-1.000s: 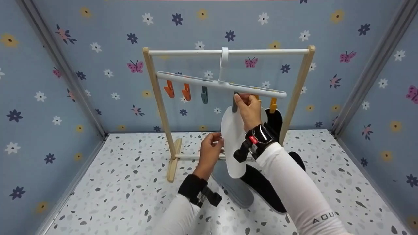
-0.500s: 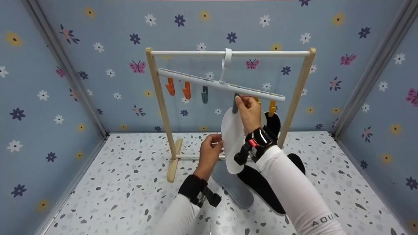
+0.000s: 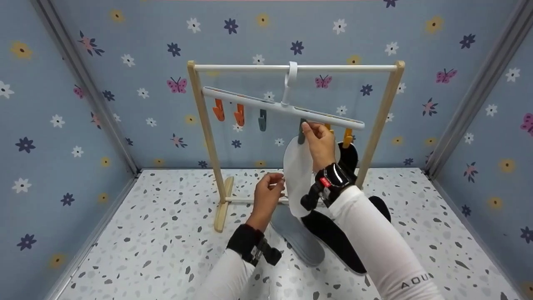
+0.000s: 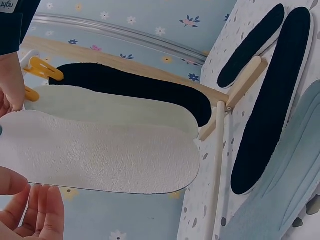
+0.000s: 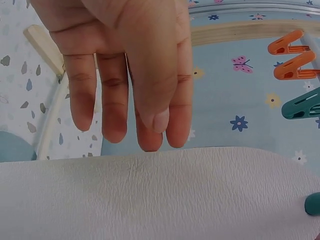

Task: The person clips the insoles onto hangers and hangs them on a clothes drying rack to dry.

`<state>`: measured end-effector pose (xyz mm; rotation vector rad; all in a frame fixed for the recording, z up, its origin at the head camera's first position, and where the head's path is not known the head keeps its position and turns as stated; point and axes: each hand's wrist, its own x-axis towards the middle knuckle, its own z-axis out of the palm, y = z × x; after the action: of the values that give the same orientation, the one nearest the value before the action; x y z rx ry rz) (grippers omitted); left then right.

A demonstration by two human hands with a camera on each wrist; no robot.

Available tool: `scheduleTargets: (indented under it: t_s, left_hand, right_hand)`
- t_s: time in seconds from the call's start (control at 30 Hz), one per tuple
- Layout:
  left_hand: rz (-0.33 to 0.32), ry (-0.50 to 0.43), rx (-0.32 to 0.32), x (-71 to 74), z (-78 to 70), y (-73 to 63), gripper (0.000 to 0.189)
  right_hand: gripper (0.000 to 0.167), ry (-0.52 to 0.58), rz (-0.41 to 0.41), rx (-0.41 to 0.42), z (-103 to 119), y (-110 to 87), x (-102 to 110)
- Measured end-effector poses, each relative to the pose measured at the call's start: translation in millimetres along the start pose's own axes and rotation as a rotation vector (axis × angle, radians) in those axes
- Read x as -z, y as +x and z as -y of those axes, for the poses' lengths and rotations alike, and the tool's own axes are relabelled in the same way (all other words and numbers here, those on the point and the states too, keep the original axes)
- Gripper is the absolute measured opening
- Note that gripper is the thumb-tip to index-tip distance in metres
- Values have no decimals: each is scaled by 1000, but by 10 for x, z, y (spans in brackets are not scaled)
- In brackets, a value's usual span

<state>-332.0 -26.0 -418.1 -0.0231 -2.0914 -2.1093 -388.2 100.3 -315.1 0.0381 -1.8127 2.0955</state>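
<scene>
A white insole (image 3: 296, 179) hangs from a dark green clip (image 3: 301, 133) on the white hanger (image 3: 245, 100). My right hand (image 3: 321, 146) pinches that clip between thumb and fingers. By the insole's left edge is my left hand (image 3: 266, 196), its fingers loosely bent; in the right wrist view its fingertips (image 5: 150, 140) come right to the edge of the insole (image 5: 150, 195), the thumb in front of them. Behind hang a pale insole (image 4: 115, 107) and a black insole (image 4: 135, 87), each under a yellow clip; my right hand partly hides both in the head view.
The hanger hooks over a wooden rack (image 3: 204, 125), tilted down to the right. Two orange clips (image 3: 239, 115) and a green clip (image 3: 262, 121) hang unused on its left. On the speckled floor lie a grey insole (image 3: 297, 239), a black insole (image 3: 333, 239) and another black one (image 3: 379, 206).
The hanger's right end has dipped a little further. The white insole's lower end has shifted upward in the head view. Both hands stay in nearly the same place.
</scene>
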Motion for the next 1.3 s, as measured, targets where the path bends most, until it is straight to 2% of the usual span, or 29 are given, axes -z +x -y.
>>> scheduleTargets:
  t_s: [0.27,0.4,0.47,0.73,1.0,1.17,1.3]
  left_hand:
    - [19,2,48,25,10,-35,23]
    - [36,1,45,59,-90,-183,21]
    - [47,-5,46,82,-76,-242,21]
    - [85,-16,49,196,264,-376,21]
    - [106,-20,41,340,410,-531,22]
    - [99,19,31,420,466,-602,22]
    - [100,13,47,461,489,-649,22]
  right_hand:
    - [30,-16,16,-19,2,1,21]
    - [32,-10,33,-24,-12,-6,35]
    - [34,-6,45,-23,-25,-13,50]
    - [35,-32,72,-9,-117,-27,129]
    - [32,-49,103,19,-206,-20,217]
    - [33,-42,96,16,-249,-8,270]
    - [33,-29,81,-1,-300,-6,308]
